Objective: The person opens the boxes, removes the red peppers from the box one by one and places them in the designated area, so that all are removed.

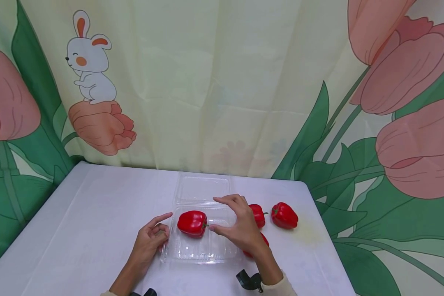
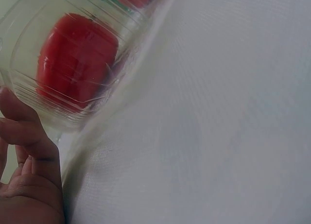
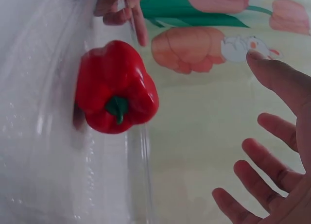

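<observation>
A clear plastic clamshell container (image 1: pixel 192 255) lies on the table with its lid (image 1: pixel 203 189) folded back away from me. In its left half sits a glossy red bell pepper (image 1: pixel 191 224), its green stem (image 3: pixel 117 107) pointing right. My left hand (image 1: pixel 150 239) is at the container's left edge, index finger stretched out and the others loosely bent; whether it touches the rim I cannot tell. Over the container's right side is my right hand (image 1: pixel 240 226), thumb and fingers spread wide, nothing between them. The thumb tip is close to the stem in the head view.
Right of the container are more red bell peppers: one (image 1: pixel 284 216) farther right, one (image 1: pixel 257 215) partly behind my right hand, and one (image 1: pixel 265 239) mostly hidden by that hand. A white cloth covers the table (image 1: pixel 96 230). A printed curtain (image 1: pixel 207 82) hangs behind it.
</observation>
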`<state>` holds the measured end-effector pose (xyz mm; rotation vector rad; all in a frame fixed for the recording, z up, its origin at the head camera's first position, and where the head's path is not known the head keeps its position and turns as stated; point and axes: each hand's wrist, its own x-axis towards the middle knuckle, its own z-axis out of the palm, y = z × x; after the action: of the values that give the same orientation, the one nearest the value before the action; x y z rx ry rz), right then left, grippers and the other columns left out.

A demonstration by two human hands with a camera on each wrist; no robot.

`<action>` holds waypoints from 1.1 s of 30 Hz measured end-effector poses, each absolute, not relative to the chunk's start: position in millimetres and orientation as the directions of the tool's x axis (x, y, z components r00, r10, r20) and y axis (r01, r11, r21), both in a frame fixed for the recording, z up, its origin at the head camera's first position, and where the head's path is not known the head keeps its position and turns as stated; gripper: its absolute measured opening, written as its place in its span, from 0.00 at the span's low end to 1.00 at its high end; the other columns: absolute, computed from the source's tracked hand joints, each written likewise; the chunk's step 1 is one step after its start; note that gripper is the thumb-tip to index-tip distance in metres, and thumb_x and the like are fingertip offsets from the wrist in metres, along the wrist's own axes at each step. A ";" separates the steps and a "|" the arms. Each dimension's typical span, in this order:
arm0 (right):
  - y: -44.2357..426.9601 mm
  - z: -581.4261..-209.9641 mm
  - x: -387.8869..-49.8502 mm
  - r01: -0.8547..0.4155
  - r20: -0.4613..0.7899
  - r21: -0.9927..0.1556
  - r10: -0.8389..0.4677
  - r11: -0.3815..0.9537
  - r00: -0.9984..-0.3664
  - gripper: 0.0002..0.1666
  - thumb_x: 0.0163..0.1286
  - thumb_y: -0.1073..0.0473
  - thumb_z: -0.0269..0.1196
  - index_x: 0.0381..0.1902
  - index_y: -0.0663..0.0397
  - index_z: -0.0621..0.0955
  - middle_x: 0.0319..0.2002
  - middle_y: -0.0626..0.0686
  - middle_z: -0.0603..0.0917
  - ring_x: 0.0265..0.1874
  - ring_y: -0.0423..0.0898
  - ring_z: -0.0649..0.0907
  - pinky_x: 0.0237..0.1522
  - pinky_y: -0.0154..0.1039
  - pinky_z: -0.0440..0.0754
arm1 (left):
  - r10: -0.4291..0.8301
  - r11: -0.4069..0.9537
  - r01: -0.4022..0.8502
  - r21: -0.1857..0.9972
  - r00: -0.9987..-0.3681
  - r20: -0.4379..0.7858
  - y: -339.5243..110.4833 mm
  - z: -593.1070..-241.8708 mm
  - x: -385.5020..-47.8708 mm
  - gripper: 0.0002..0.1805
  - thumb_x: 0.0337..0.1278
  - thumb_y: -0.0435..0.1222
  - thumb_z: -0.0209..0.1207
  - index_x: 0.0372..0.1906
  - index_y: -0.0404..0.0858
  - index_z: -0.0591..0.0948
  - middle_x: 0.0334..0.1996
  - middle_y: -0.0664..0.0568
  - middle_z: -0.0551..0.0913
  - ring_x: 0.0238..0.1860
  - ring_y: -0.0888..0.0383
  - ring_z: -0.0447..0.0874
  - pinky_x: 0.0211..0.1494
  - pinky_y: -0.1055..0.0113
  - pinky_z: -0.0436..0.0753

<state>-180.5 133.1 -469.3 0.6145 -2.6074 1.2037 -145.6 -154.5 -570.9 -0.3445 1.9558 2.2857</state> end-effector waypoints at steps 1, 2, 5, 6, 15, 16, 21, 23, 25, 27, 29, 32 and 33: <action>131.2 -470.1 -180.0 -0.447 0.344 -0.684 -0.285 0.577 -0.895 0.47 0.47 0.47 0.86 0.67 0.27 0.82 0.59 0.40 0.82 0.63 0.39 0.78 0.54 0.46 0.90 | -0.059 -0.161 -0.230 0.960 -0.968 -0.242 -154.6 -570.9 -145.8 0.32 0.64 0.26 0.63 0.72 0.46 0.77 0.37 0.47 0.82 0.26 0.59 0.76 0.25 0.73 0.77; 129.4 -471.1 -179.6 -0.442 0.337 -0.693 -0.285 0.570 -0.897 0.46 0.47 0.47 0.86 0.67 0.27 0.82 0.59 0.39 0.81 0.63 0.39 0.78 0.54 0.46 0.90 | -0.059 -0.161 -0.229 0.960 -0.969 -0.241 -154.8 -571.1 -145.9 0.32 0.64 0.25 0.63 0.72 0.46 0.77 0.37 0.47 0.82 0.26 0.59 0.76 0.25 0.73 0.77; 124.0 -474.9 -178.7 -0.430 0.318 -0.717 -0.291 0.549 -0.902 0.46 0.48 0.46 0.85 0.67 0.25 0.82 0.59 0.37 0.81 0.63 0.37 0.77 0.55 0.49 0.90 | -0.059 -0.156 -0.227 0.961 -0.969 -0.238 -155.1 -571.1 -146.1 0.32 0.63 0.26 0.63 0.72 0.46 0.77 0.37 0.48 0.83 0.26 0.59 0.76 0.26 0.73 0.77; 122.1 -476.2 -178.4 -0.429 0.316 -0.723 -0.293 0.542 -0.903 0.46 0.48 0.46 0.85 0.67 0.25 0.82 0.59 0.38 0.81 0.62 0.37 0.77 0.54 0.50 0.90 | -0.061 -0.153 -0.226 0.962 -0.970 -0.237 -155.1 -571.0 -146.2 0.33 0.63 0.26 0.64 0.73 0.46 0.77 0.37 0.48 0.83 0.26 0.59 0.76 0.26 0.73 0.77; 106.3 -489.9 -176.7 -0.412 0.296 -0.734 -0.292 0.541 -0.910 0.46 0.48 0.46 0.85 0.67 0.29 0.82 0.60 0.43 0.82 0.62 0.43 0.79 0.55 0.55 0.90 | -0.068 -0.148 -0.227 0.962 -0.969 -0.239 -154.7 -571.0 -146.0 0.32 0.63 0.26 0.64 0.72 0.47 0.77 0.37 0.47 0.83 0.26 0.58 0.77 0.26 0.73 0.78; 104.8 -491.6 -176.7 -0.409 0.293 -0.731 -0.290 0.547 -0.911 0.46 0.49 0.45 0.85 0.68 0.29 0.82 0.60 0.43 0.82 0.61 0.43 0.79 0.55 0.55 0.89 | -0.067 -0.149 -0.228 0.962 -0.969 -0.239 -154.7 -571.1 -146.0 0.32 0.63 0.26 0.64 0.72 0.47 0.77 0.37 0.47 0.83 0.26 0.58 0.77 0.26 0.73 0.78; 97.9 -498.4 -177.2 -0.392 0.271 -0.728 -0.289 0.563 -0.918 0.47 0.49 0.43 0.84 0.69 0.30 0.81 0.61 0.43 0.82 0.62 0.46 0.80 0.56 0.55 0.89 | -0.065 -0.152 -0.231 0.961 -0.968 -0.243 -155.0 -571.6 -145.6 0.32 0.63 0.26 0.64 0.71 0.48 0.78 0.38 0.46 0.83 0.26 0.58 0.77 0.26 0.73 0.78; 95.5 -500.6 -177.6 -0.384 0.260 -0.731 -0.291 0.564 -0.921 0.47 0.49 0.43 0.84 0.70 0.30 0.81 0.62 0.44 0.82 0.62 0.49 0.81 0.56 0.55 0.89 | -0.064 -0.151 -0.232 0.961 -0.968 -0.244 -155.0 -571.4 -145.4 0.32 0.63 0.27 0.65 0.71 0.48 0.78 0.38 0.46 0.83 0.26 0.58 0.77 0.26 0.73 0.78; 93.6 -503.2 -178.0 -0.379 0.251 -0.732 -0.293 0.566 -0.923 0.47 0.50 0.43 0.84 0.70 0.31 0.81 0.61 0.45 0.82 0.62 0.51 0.81 0.55 0.54 0.90 | -0.064 -0.150 -0.233 0.961 -0.968 -0.244 -154.9 -571.2 -145.2 0.32 0.63 0.26 0.65 0.71 0.48 0.78 0.38 0.46 0.83 0.26 0.58 0.77 0.26 0.73 0.78; 91.9 -505.5 -178.3 -0.369 0.237 -0.734 -0.294 0.570 -0.926 0.47 0.50 0.43 0.84 0.70 0.31 0.81 0.61 0.46 0.82 0.62 0.53 0.81 0.55 0.53 0.90 | -0.065 -0.149 -0.233 0.961 -0.967 -0.245 -154.7 -571.0 -145.0 0.32 0.63 0.26 0.65 0.71 0.48 0.78 0.38 0.46 0.83 0.26 0.58 0.77 0.26 0.73 0.78; 90.4 -507.8 -178.7 -0.360 0.223 -0.732 -0.296 0.579 -0.929 0.48 0.50 0.43 0.84 0.70 0.32 0.80 0.61 0.46 0.82 0.62 0.53 0.81 0.56 0.52 0.90 | -0.064 -0.149 -0.234 0.961 -0.967 -0.246 -154.4 -570.8 -144.8 0.32 0.63 0.26 0.64 0.71 0.48 0.78 0.38 0.46 0.83 0.26 0.58 0.77 0.26 0.73 0.78; 87.9 -510.2 -179.5 -0.352 0.206 -0.728 -0.302 0.588 -0.931 0.48 0.50 0.44 0.84 0.70 0.32 0.80 0.60 0.46 0.82 0.62 0.53 0.81 0.56 0.52 0.90 | -0.065 -0.151 -0.235 0.960 -0.967 -0.247 -154.2 -570.4 -144.6 0.32 0.63 0.26 0.65 0.71 0.48 0.78 0.38 0.46 0.84 0.26 0.58 0.77 0.26 0.73 0.78; 87.1 -511.0 -179.9 -0.354 0.204 -0.723 -0.305 0.594 -0.930 0.48 0.50 0.44 0.84 0.70 0.32 0.80 0.60 0.46 0.82 0.62 0.52 0.81 0.55 0.52 0.90 | -0.066 -0.153 -0.234 0.960 -0.967 -0.246 -154.2 -570.2 -144.5 0.32 0.63 0.26 0.65 0.71 0.48 0.78 0.38 0.46 0.84 0.26 0.58 0.77 0.26 0.73 0.78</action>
<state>-179.9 87.1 -511.0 0.5695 -2.7514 1.2684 -144.5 -154.2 -570.2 -0.3505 1.9674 2.2764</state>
